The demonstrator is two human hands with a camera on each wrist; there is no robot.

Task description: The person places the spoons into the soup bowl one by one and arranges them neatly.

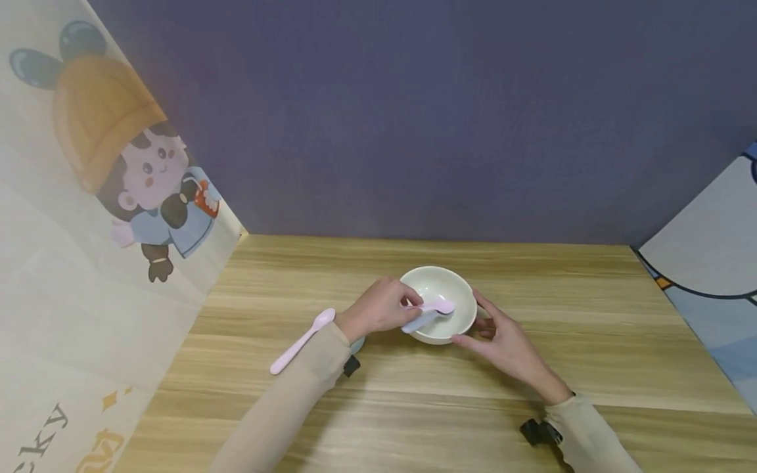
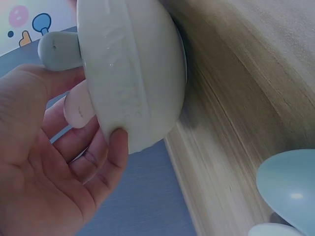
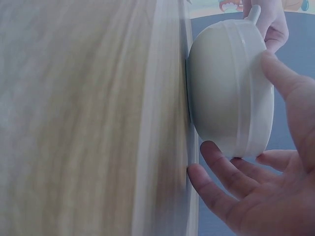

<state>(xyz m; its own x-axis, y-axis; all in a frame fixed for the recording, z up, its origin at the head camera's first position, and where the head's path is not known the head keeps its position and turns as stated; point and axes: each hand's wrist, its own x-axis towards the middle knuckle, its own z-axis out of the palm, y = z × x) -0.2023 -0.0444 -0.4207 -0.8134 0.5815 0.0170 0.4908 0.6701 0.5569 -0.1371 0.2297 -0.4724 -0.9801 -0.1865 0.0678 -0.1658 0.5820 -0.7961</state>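
A white bowl [image 1: 434, 338] stands on the wooden table. My left hand [image 1: 384, 305] is over its left rim, pinching a pink spoon [image 1: 443, 307] and a pale blue spoon [image 1: 417, 322] whose heads lie inside the bowl. In the left wrist view, the pale blue handle [image 2: 59, 50] and the pink handle [image 2: 79, 105] stick out past the rim, and one fingertip touches the bowl's outside. My right hand [image 1: 505, 345] holds the bowl's right side, with the thumb near the front and the fingers spread round the wall [image 3: 221, 88].
Another pink spoon [image 1: 303, 341] lies on the table left of the bowl, beside the left sleeve. A light blue spoon head [image 2: 290, 184] is partly hidden under the left wrist, with a paler rounded piece [image 2: 273, 230] near it. A dark blue panel [image 1: 414, 131] rises behind the table.
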